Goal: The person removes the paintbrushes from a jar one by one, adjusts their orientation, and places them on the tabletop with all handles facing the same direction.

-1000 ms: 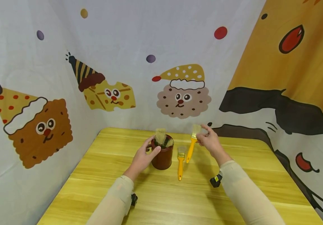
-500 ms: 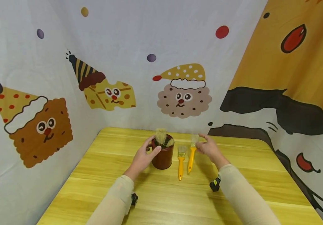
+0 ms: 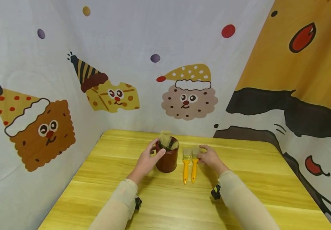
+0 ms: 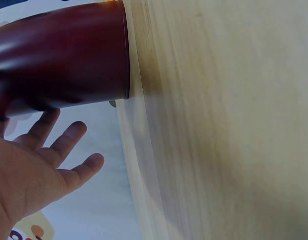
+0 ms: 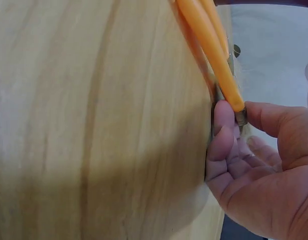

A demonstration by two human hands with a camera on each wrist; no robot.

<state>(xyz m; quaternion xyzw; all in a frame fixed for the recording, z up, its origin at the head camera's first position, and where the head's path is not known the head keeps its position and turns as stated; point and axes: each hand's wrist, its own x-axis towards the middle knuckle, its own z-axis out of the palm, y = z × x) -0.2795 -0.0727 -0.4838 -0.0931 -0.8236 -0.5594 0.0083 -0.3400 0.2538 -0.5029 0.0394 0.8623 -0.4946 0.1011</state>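
Note:
A dark reddish-brown mug stands upright on the table, its handle toward the left. My left hand holds the mug from the handle side, thumb at the near rim and index finger at the far rim. In the left wrist view its other fingers spread beside the mug wall. Pale bristles and a dark green filling show in the mug's mouth. Right of it lies one yellow-handled paintbrush. Beside that, my right hand pinches a second paintbrush near its metal ferrule, thumb and fingers on either side.
The wood-grain table ends at the back against a white cloth printed with cartoon biscuits and cheese. Small black wrist cameras sit on both sleeves. The two brushes lie roughly parallel, handles toward me.
My right hand has come down and nearer with its paintbrush, which now lines up beside the other brush, right of it. My left hand and the mug have stayed put.

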